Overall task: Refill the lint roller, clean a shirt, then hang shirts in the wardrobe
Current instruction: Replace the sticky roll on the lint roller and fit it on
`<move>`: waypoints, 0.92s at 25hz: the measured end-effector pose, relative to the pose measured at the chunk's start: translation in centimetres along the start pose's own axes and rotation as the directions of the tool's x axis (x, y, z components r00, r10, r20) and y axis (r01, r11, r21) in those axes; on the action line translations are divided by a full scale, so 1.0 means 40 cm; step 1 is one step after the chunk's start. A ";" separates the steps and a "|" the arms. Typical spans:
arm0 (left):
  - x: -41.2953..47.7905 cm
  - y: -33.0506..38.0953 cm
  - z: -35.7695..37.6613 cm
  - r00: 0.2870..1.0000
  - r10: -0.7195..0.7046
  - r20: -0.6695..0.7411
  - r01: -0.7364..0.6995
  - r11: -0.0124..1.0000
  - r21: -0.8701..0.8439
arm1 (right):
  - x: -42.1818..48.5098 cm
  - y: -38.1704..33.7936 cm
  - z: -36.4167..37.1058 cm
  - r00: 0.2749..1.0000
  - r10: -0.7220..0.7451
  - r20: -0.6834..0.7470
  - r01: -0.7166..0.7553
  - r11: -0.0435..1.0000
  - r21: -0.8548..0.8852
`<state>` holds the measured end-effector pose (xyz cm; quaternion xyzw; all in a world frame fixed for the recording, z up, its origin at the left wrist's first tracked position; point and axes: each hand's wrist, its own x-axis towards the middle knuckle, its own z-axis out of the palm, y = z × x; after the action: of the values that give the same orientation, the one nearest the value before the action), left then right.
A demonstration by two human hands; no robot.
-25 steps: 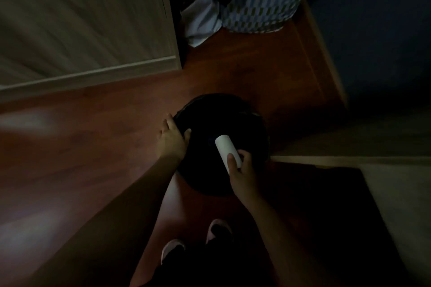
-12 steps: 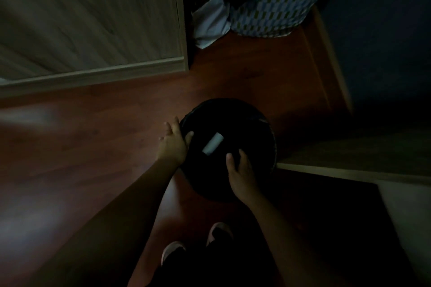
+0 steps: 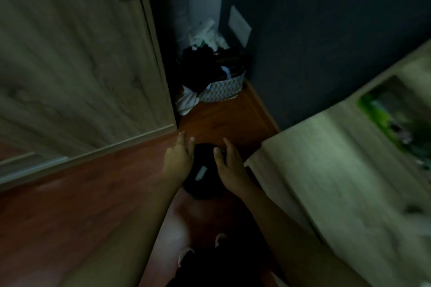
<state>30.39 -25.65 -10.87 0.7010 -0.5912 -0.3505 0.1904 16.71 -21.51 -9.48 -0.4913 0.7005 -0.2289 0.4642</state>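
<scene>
A round black bin [image 3: 205, 190] stands on the reddish wood floor between my two hands. A small white cylinder [image 3: 201, 173], the lint roller core, lies inside it. My left hand [image 3: 178, 158] hovers at the bin's left rim with fingers spread, holding nothing. My right hand [image 3: 229, 162] is over the bin's right rim, fingers apart and empty. The room is dim and the frame is blurred.
A wooden wardrobe door [image 3: 77, 58] fills the left. A patterned laundry basket [image 3: 224, 91] full of clothes sits in the far corner by the dark wall [image 3: 326, 30]. A bed with pale bedding [image 3: 349, 170] lies to the right. My shoes [image 3: 186, 255] show below.
My right hand let go of the white cylinder, which dropped into the bin. Both hands have lifted off the rim, and my view has tilted up and to the right.
</scene>
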 end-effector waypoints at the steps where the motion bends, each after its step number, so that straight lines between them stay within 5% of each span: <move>1: -0.059 0.065 -0.028 0.999 0.038 -0.013 -0.039 0.998 -0.039 | -0.067 -0.034 -0.053 0.998 -0.040 -0.039 0.040 0.999 0.000; 8: -0.429 0.332 0.063 0.894 0.448 -0.020 -0.448 0.889 -0.097 | -0.454 0.070 -0.371 0.909 -0.188 -0.371 0.170 0.982 -0.081; 13: -0.629 0.442 0.296 0.868 0.490 0.077 -0.480 0.870 -0.115 | -0.659 0.351 -0.542 0.873 -0.159 -0.461 0.118 0.986 -0.117; 23: -0.857 0.536 0.630 0.820 0.509 0.263 -0.536 0.843 0.037 | -0.622 0.639 -0.880 0.954 -0.109 -0.278 0.049 0.976 -0.213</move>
<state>-4.47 6.17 -4.32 0.4729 -0.7977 -0.3350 0.1669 -24.12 6.67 -2.40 -0.5255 0.7600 -0.2434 0.2950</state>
